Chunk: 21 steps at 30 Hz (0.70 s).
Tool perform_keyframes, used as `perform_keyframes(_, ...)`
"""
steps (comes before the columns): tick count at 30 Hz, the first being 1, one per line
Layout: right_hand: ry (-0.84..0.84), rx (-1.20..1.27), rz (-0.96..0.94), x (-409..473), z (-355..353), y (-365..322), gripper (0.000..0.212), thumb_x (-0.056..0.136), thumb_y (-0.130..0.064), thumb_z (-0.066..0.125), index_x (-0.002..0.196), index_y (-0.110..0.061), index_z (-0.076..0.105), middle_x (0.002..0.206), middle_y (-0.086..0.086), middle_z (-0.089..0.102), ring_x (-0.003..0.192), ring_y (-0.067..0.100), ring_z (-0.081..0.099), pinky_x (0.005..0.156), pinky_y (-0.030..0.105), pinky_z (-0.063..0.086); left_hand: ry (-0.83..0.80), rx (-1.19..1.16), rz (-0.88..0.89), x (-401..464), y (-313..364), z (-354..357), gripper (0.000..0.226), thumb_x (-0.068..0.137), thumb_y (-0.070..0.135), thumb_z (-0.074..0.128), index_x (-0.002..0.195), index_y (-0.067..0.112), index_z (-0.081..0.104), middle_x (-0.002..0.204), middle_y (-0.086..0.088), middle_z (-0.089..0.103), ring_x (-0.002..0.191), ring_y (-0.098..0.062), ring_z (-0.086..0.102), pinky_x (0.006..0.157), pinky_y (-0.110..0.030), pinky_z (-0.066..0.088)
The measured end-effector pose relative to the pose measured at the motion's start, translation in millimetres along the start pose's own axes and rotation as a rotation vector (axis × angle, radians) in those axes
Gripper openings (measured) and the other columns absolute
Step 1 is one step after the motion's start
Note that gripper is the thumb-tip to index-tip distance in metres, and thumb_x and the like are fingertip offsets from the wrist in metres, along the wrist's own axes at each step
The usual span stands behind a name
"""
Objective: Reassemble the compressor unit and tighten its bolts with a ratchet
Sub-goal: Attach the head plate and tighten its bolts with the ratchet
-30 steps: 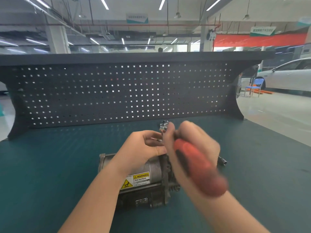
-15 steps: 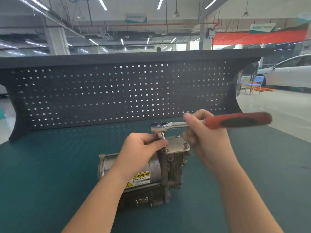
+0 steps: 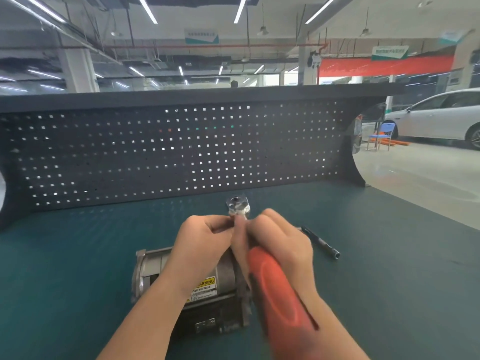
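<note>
The right hand (image 3: 279, 239) is wrapped round the neck of the ratchet (image 3: 275, 287), just ahead of its red grip, which points back toward the camera and is blurred. The ratchet's silver head (image 3: 237, 205) shows above both hands, over the far end of the compressor unit (image 3: 181, 281). The left hand (image 3: 205, 242) reaches over the top of the compressor, its fingers curled in and its fingertips pinched at the stem just under the ratchet head; what sits between them, socket or bolt, is too hidden to name.

The compressor lies on its side on the green counter (image 3: 78, 255), its yellow warning label (image 3: 205, 288) facing the camera. A dark extension bar (image 3: 320, 242) lies on the counter just right of the right hand, apart from it.

The step looks like bolt tightening. To do it well, the left hand should keep the socket square and pressed down on the bolt head so it cannot ride off, while the right sweeps the handle in a flat arc. A grip farther back would give more leverage for the final snug.
</note>
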State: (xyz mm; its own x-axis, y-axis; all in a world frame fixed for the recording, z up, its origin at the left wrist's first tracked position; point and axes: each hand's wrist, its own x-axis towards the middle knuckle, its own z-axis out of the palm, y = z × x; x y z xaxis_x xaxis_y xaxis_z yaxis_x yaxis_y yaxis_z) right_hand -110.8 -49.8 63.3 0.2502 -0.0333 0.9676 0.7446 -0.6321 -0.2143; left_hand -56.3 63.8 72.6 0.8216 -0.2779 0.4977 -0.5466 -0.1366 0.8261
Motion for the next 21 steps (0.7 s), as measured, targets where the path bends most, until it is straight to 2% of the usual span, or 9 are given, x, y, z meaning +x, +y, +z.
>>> perform_keyframes(2, 0.063, 0.063, 0.101, 4, 1, 3, 0.028, 0.085, -0.019, 0.06, 0.067, -0.025, 0.039, 0.065, -0.011, 0.037, 0.053, -0.005, 0.036, 0.049, 0.011, 0.03, -0.01, 0.019, -0.012, -2, -1, -2, 0.041, 0.09, 0.013, 0.065, 0.053, 0.029, 0.073, 0.048, 0.02, 0.061, 0.047, 0.012, 0.051, 0.047, -0.003, 0.036)
perform_keyframes(4, 0.143, 0.253, 0.382, 16, -7, 13, 0.027, 0.083, -0.033, 0.06, 0.062, -0.027, 0.044, 0.053, -0.014, 0.042, 0.046, -0.004, 0.038, 0.048, 0.008, 0.031, -0.018, -0.031, -0.053, -2, 0, -4, 0.026, 0.086, 0.018, 0.071, 0.064, 0.029, 0.078, 0.065, 0.013, 0.073, 0.06, 0.008, 0.063, 0.058, -0.007, 0.044)
perform_keyframes(8, 0.151, 1.02, 0.959, 32, -24, 52, 0.027, 0.081, -0.018, 0.07, 0.064, -0.018, 0.049, 0.048, -0.002, 0.041, 0.04, 0.01, 0.033, 0.047, 0.022, 0.03, -0.056, -0.009, -0.051, -3, -1, -6, 0.024, 0.088, 0.018, 0.07, 0.074, 0.035, 0.08, 0.083, 0.011, 0.077, 0.083, 0.0, 0.071, 0.07, -0.006, 0.047)
perform_keyframes(10, 0.17, 0.903, 0.926, 28, -22, 49, 0.034, 0.084, -0.016, 0.067, 0.062, -0.022, 0.041, 0.048, -0.003, 0.042, 0.04, 0.01, 0.035, 0.049, 0.024, 0.029, -0.065, -0.018, -0.05, -4, 1, -5, 0.026, 0.088, 0.019, 0.069, 0.074, 0.039, 0.079, 0.084, 0.012, 0.077, 0.084, 0.001, 0.071, 0.07, -0.004, 0.046)
perform_keyframes(14, 0.169, 0.12, 0.298, 15, -12, 13, 0.033, 0.083, -0.031, 0.06, 0.059, -0.021, 0.04, 0.053, -0.006, 0.04, 0.046, 0.003, 0.033, 0.045, 0.012, 0.029, -0.043, -0.108, -0.069, -5, 9, -1, 0.007, 0.072, 0.036, 0.073, 0.069, 0.033, 0.078, 0.072, 0.012, 0.075, 0.066, 0.006, 0.067, 0.061, -0.006, 0.046)
perform_keyframes(16, 0.172, -0.058, -0.011, 6, -1, -1, 0.038, 0.085, -0.017, 0.06, 0.056, -0.015, 0.036, 0.057, -0.002, 0.029, 0.051, 0.01, 0.026, 0.043, 0.021, 0.027, -0.023, -0.1, -0.041, -6, 9, 0, 0.032, 0.082, 0.025, 0.07, 0.05, 0.026, 0.072, 0.051, 0.016, 0.064, 0.048, 0.011, 0.055, 0.049, -0.003, 0.039)
perform_keyframes(17, 0.188, -0.102, -0.069, 3, 3, -5, 0.04, 0.085, -0.014, 0.06, 0.055, -0.015, 0.033, 0.059, -0.003, 0.025, 0.053, 0.012, 0.022, 0.044, 0.024, 0.024, -0.02, -0.072, -0.044, -6, 6, 0, 0.045, 0.088, 0.014, 0.066, 0.045, 0.027, 0.069, 0.046, 0.017, 0.06, 0.044, 0.011, 0.051, 0.046, -0.003, 0.037)
perform_keyframes(19, 0.233, -0.058, 0.07, -1, 6, -4, 0.038, 0.084, -0.022, 0.06, 0.054, -0.019, 0.036, 0.057, -0.006, 0.026, 0.05, 0.008, 0.025, 0.046, 0.018, 0.025, -0.048, -0.056, -0.071, -4, 7, -2, 0.042, 0.091, 0.01, 0.064, 0.056, 0.03, 0.075, 0.055, 0.014, 0.067, 0.051, 0.01, 0.055, 0.051, -0.006, 0.042)
perform_keyframes(21, 0.276, 0.193, 0.482, 6, 1, 5, 0.027, 0.078, -0.039, 0.059, 0.057, -0.025, 0.048, 0.049, -0.001, 0.04, 0.043, 0.001, 0.034, 0.046, 0.016, 0.033, -0.068, -0.052, -0.092, -2, 5, -4, 0.024, 0.088, 0.018, 0.068, 0.069, 0.027, 0.079, 0.072, 0.008, 0.075, 0.065, 0.003, 0.065, 0.062, -0.009, 0.048)
